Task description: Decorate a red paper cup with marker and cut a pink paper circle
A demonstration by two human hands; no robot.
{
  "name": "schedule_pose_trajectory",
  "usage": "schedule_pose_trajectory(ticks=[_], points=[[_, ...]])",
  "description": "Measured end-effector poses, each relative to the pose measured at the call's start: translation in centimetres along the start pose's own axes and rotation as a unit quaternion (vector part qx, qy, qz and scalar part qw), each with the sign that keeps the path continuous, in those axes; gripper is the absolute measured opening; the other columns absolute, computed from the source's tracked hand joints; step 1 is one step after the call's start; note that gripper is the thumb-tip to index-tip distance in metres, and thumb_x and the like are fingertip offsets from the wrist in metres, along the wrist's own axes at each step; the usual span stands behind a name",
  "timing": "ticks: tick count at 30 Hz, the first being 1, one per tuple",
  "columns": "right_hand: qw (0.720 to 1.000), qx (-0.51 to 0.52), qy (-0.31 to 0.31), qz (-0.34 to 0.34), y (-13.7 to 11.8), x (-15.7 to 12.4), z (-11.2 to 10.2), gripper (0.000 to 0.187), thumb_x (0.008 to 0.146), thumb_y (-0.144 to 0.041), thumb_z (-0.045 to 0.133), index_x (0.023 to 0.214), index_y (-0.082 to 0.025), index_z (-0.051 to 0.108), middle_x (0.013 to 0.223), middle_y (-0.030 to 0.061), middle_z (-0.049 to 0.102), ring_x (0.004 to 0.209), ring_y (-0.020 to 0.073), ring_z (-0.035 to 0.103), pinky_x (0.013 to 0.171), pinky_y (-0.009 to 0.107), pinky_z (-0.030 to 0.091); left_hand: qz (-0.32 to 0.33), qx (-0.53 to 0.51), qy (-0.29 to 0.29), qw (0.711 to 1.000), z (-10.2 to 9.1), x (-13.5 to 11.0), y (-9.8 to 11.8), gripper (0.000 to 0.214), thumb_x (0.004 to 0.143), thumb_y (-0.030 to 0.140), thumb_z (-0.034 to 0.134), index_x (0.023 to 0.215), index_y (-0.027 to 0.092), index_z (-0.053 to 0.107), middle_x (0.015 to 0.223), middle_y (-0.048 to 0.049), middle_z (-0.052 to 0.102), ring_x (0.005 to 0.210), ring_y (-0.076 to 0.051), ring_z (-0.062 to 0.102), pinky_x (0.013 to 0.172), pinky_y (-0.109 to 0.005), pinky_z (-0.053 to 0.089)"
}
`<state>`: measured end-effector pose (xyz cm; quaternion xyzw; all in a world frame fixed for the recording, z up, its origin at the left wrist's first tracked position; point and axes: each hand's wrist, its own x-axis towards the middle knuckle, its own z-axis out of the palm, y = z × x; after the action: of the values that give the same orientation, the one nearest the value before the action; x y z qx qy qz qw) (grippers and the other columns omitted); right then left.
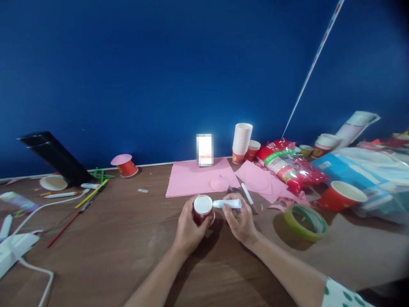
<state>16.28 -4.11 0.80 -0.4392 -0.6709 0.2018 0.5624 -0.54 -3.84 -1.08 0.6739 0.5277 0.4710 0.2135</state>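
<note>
My left hand point(188, 228) is closed around a red paper cup point(203, 207), which stands upside down with its white base facing up. In my right hand point(239, 221) is a glue stick point(231, 204) with a white and light-blue tube, held level. Its left end is at the right edge of the cup's base; whether they touch I cannot tell. Just beyond my hands a pink paper circle point(219, 183) lies on pink paper sheets point(185, 179). A white marker point(247, 193) lies beyond my right hand.
At the back left, an upturned red cup point(128, 169) carries a pink disc. Stacked paper cups point(242, 140) and a red plastic package point(283, 164) stand along the wall. Green tape point(290, 224) lies right, near a red cup point(340, 198). A black cylinder point(60, 157) and white cable point(25, 221) are left.
</note>
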Motion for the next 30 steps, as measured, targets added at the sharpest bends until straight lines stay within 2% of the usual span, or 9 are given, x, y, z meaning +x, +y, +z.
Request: schedule_pose_trajectory(ticks=[9, 12, 15, 19, 24, 30], points=[[0.999, -0.024, -0.039, -0.013, -0.50, 0.32, -0.28, 0.003, 0.086, -0.022, 0.050, 0.086, -0.019, 0.051, 0.074, 0.0012, 0.056, 0.064, 0.0144, 0.054, 0.060, 0.025, 0.043, -0.008, 0.009, -0.005, 1.000, -0.07, 0.12, 0.27, 0.052, 0.072, 0.032, 0.066, 0.119, 0.018, 0.048, 0.114, -0.0102, 0.059, 0.106, -0.024, 0.057, 0.091, -0.039, 0.045], [0.999, -0.032, -0.021, -0.013, -0.30, 0.43, -0.31, 0.003, 0.085, -0.021, 0.050, 0.084, -0.019, 0.051, 0.074, 0.0014, 0.056, 0.066, 0.0147, 0.054, 0.063, 0.026, 0.043, -0.004, 0.014, -0.007, 1.000, -0.10, 0.04, 0.07, 0.053, 0.072, 0.030, 0.065, 0.120, 0.018, 0.048, 0.117, -0.0107, 0.059, 0.108, -0.024, 0.056, 0.093, -0.040, 0.044], [1.000, -0.006, -0.003, 0.011, -0.17, 0.45, -0.25, 0.003, 0.087, -0.022, 0.049, 0.086, -0.019, 0.050, 0.070, -0.0005, 0.054, 0.061, 0.0132, 0.051, 0.060, 0.024, 0.042, -0.003, 0.012, -0.013, 1.000, -0.13, -0.03, 0.00, 0.054, 0.072, 0.029, 0.064, 0.122, 0.018, 0.046, 0.118, -0.0110, 0.058, 0.109, -0.024, 0.055, 0.094, -0.040, 0.044], [0.999, 0.026, -0.029, 0.017, -0.35, 0.44, -0.11, 0.005, 0.087, -0.023, 0.049, 0.087, -0.019, 0.050, 0.071, -0.0007, 0.053, 0.061, 0.0125, 0.050, 0.058, 0.023, 0.041, 0.002, -0.001, -0.025, 1.000, -0.25, -0.07, 0.24, 0.053, 0.072, 0.029, 0.064, 0.120, 0.018, 0.044, 0.116, -0.0103, 0.058, 0.105, -0.023, 0.057, 0.092, -0.038, 0.045], [0.999, 0.003, -0.030, 0.011, -0.60, 0.55, -0.11, 0.004, 0.085, -0.020, 0.049, 0.081, -0.019, 0.051, 0.069, -0.0010, 0.052, 0.060, 0.0124, 0.050, 0.058, 0.023, 0.040, 0.002, -0.001, -0.024, 1.000, -0.41, 0.00, 0.39, 0.052, 0.071, 0.025, 0.063, 0.119, 0.018, 0.044, 0.114, -0.0099, 0.058, 0.104, -0.023, 0.057, 0.092, -0.039, 0.045], [1.000, 0.004, 0.011, 0.018, -0.50, 0.75, -0.30, 0.003, 0.085, -0.020, 0.049, 0.083, -0.019, 0.050, 0.070, -0.0010, 0.054, 0.062, 0.0129, 0.051, 0.061, 0.024, 0.041, 0.006, 0.001, -0.046, 0.999, -0.55, -0.10, 0.28, 0.053, 0.070, 0.021, 0.061, 0.120, 0.018, 0.043, 0.115, -0.0099, 0.058, 0.106, -0.024, 0.056, 0.094, -0.040, 0.044]])
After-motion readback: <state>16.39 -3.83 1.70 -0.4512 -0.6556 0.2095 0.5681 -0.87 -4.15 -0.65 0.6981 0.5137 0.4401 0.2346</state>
